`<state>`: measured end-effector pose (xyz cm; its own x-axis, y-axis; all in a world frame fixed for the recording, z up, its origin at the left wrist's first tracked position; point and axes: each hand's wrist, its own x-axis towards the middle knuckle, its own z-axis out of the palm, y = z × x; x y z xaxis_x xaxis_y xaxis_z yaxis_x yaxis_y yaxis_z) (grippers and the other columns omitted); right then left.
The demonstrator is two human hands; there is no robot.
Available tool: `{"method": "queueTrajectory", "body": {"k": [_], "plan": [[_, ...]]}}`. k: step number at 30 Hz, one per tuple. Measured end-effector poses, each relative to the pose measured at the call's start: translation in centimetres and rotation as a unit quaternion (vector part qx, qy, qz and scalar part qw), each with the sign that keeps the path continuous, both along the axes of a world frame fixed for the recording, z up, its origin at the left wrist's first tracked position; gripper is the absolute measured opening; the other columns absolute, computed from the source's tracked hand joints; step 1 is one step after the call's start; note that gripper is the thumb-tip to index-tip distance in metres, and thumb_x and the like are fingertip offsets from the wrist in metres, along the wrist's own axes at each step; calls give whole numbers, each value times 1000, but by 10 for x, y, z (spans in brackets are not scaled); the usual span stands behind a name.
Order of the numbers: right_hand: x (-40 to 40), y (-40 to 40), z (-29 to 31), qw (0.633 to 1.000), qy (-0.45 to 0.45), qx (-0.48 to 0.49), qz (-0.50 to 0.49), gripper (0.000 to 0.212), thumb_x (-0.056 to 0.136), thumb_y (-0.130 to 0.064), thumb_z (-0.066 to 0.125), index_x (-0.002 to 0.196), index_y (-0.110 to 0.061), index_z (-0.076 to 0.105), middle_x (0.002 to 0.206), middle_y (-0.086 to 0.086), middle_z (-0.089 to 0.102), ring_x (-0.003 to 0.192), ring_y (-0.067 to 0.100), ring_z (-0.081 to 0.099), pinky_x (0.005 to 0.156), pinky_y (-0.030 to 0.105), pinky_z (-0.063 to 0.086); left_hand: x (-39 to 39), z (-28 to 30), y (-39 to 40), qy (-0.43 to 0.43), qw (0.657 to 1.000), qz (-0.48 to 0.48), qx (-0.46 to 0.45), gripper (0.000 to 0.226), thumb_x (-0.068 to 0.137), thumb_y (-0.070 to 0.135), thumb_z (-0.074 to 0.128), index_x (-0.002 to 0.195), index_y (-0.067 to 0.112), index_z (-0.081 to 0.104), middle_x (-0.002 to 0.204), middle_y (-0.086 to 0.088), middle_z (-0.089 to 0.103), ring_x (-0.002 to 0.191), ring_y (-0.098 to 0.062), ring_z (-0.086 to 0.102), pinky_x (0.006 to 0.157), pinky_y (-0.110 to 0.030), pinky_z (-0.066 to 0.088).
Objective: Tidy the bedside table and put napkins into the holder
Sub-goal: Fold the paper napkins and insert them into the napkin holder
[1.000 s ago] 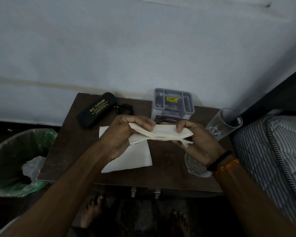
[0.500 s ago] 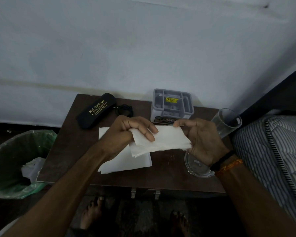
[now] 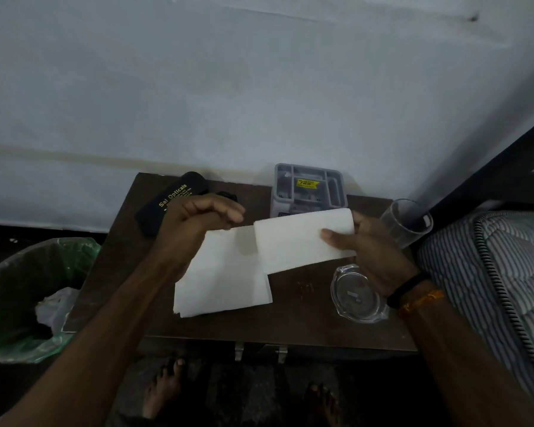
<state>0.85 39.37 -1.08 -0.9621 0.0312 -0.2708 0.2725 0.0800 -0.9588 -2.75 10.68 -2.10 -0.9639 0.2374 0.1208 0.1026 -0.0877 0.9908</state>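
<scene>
We held one folded napkin (image 3: 302, 238) in the right hand (image 3: 367, 251), thumb pinched over its near edge and fingers behind, just in front of the grey holder (image 3: 309, 188) at the back of the table (image 3: 305, 322). The left hand (image 3: 198, 223) hovered above the stack (image 3: 222, 278) of remaining napkins, fingers loosely curled and gripping nothing. To do this step well, we judged we should keep the fold flat, turn the napkin on edge and line it up with a slot before lowering it, since limp paper buckles if pushed. The left hand could steady the holder. We needed to mind the glass (image 3: 406, 221) and ashtray (image 3: 356, 292) beside the right wrist.
</scene>
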Motion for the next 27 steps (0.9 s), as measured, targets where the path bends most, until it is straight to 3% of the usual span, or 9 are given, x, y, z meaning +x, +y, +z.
{"method": "queueTrajectory", "body": {"k": [2, 5, 9, 15, 18, 20, 23, 25, 27], "plan": [[1, -6, 2, 999, 13, 7, 36, 38, 78, -9, 75, 115, -11, 67, 110, 6, 75, 104, 25, 70, 87, 38, 59, 1, 2, 4, -51, 998, -10, -25, 19, 88, 17, 60, 98, 22, 75, 106, -3, 74, 104, -22, 68, 91, -43, 55], [0, -18, 4, 994, 5, -1, 113, 45, 71, -15, 78, 115, -11, 66, 112, 8, 74, 105, 25, 70, 88, 38, 58, 11, 8, 17, -127, 970, -157, -133, 38, 83, 40, 70, 118, 26, 65, 116, -1, 70, 109, -19, 67, 94, -46, 54], [-3, -23, 4, 990, 15, 43, 134, 44, 76, -9, 80, 118, -10, 66, 112, 7, 74, 104, 25, 70, 90, 41, 57, 25, 10, 34, -187, 938, -245, -158, 35, 82, 15, 75, 116, 15, 67, 111, -4, 74, 101, -20, 70, 90, -40, 57], [-7, -23, 10, 992, 98, 78, -23, 23, 80, -6, 78, 102, -4, 71, 92, 9, 77, 84, 18, 74, 71, 24, 58, 24, 3, 38, -207, 941, -212, -160, 43, 80, 12, 77, 121, 18, 65, 117, 2, 71, 107, -18, 67, 97, -41, 54], [-11, -19, 14, 967, 141, 91, -190, 9, 87, -1, 68, 95, -5, 69, 83, 8, 75, 70, 15, 72, 61, 27, 56, 22, 2, 36, -208, 953, -170, -141, 48, 79, 14, 78, 124, 19, 62, 119, 1, 69, 111, -20, 65, 98, -47, 52], [-9, -20, 22, 956, 148, 123, -223, 9, 94, -15, 64, 92, -8, 68, 75, 6, 72, 59, 12, 67, 52, 29, 54, 20, 2, 36, -210, 962, -137, -106, 49, 81, 12, 76, 126, 20, 61, 119, -2, 69, 110, -24, 65, 97, -51, 52], [1, -35, 30, 993, 34, 83, -81, 28, 93, -39, 63, 90, -13, 71, 78, 10, 74, 58, 17, 65, 46, 29, 50, 17, 1, 39, -204, 972, -105, -56, 56, 79, 17, 78, 131, 21, 57, 121, -9, 67, 109, -35, 64, 93, -59, 52], [7, -47, 26, 998, -22, 42, 35, 26, 89, -35, 68, 99, -12, 73, 89, 9, 75, 66, 18, 66, 49, 29, 52, 18, 2, 44, -192, 975, -104, -38, 52, 82, 14, 75, 131, 19, 57, 119, -11, 67, 107, -36, 65, 89, -59, 54], [8, -52, 18, 998, -14, 28, 60, 22, 88, -24, 72, 105, -11, 73, 87, 4, 75, 69, 13, 64, 52, 24, 51, 19, 3, 50, -181, 977, -108, -37, 53, 83, 14, 74, 132, 20, 54, 120, -11, 67, 108, -35, 65, 87, -58, 55]]}}
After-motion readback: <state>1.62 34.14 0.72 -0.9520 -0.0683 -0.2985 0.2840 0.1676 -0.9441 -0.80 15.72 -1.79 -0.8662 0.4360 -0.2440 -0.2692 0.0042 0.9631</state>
